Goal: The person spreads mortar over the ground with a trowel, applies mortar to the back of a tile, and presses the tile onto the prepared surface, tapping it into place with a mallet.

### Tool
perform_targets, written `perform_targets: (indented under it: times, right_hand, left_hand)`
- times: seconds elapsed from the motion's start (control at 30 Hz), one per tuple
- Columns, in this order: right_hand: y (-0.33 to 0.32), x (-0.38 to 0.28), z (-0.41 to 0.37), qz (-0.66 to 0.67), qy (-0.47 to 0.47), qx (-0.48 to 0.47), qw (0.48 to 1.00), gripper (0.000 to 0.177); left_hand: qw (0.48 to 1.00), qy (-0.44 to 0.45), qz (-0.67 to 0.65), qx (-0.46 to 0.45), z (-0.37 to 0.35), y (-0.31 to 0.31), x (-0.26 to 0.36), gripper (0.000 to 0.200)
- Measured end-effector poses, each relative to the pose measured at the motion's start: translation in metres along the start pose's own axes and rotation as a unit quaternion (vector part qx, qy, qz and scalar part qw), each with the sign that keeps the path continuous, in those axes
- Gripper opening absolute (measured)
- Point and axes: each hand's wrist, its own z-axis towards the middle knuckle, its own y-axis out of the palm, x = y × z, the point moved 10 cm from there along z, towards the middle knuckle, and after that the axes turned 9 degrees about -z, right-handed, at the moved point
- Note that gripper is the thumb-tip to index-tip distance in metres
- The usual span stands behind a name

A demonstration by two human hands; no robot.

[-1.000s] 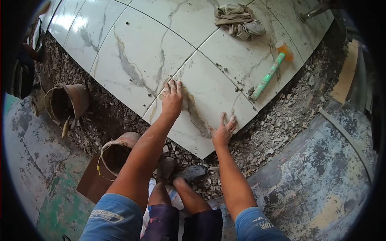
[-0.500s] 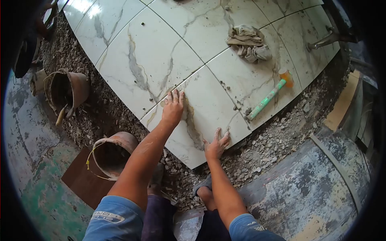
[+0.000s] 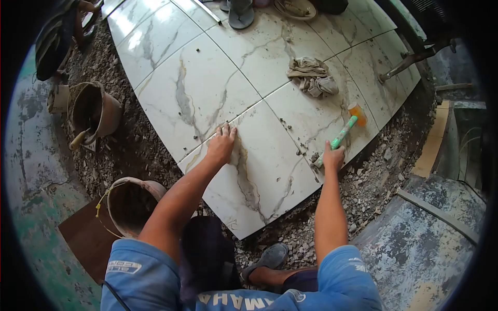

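Note:
My left hand (image 3: 222, 145) lies on the white marbled tile (image 3: 275, 150), its fingers resting near the joint along the tile's far-left edge. My right hand (image 3: 333, 155) is wrapped round the green handle of a mallet (image 3: 344, 132), close to the handle's lower end. The mallet's orange and white head (image 3: 358, 113) rests on the neighbouring tile (image 3: 316, 122). Small crumbs of mortar lie along the joint between these two tiles.
A crumpled cloth (image 3: 312, 78) lies on the tiles beyond the mallet. Two buckets (image 3: 111, 116) (image 3: 155, 191) stand on the dirt at left, one with a wooden-handled tool (image 3: 79, 140). Sandals (image 3: 240, 14) are at the top; a metal leg (image 3: 404, 67) stands at right. Gravel (image 3: 358, 199) borders the tiles.
My right hand has left the tile's near edge, moved right and closed on the mallet's handle. My left hand stays on the tile. The view has shifted, showing sandals at the top.

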Motion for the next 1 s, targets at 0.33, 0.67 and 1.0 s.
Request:
perform_targets:
  times: [0.33, 0.67, 1.0]
  right_hand:
    - [0.025, -0.015, -0.187, 0.481, -0.049, -0.226, 0.846, 0.045]
    - [0.071, -0.11, -0.243, 0.229, -0.199, -0.154, 0.94, 0.04]
    - [0.083, -0.097, -0.243, 0.158, -0.152, -0.199, 0.955, 0.031]
  left_hand:
    - [0.974, 0.066, -0.068, 0.205, -0.022, 0.002, -0.017, 0.106]
    - [0.976, 0.055, -0.077, 0.196, -0.021, 0.001, -0.022, 0.118]
    - [0.974, 0.059, -0.085, 0.202, -0.02, 0.005, -0.023, 0.119]
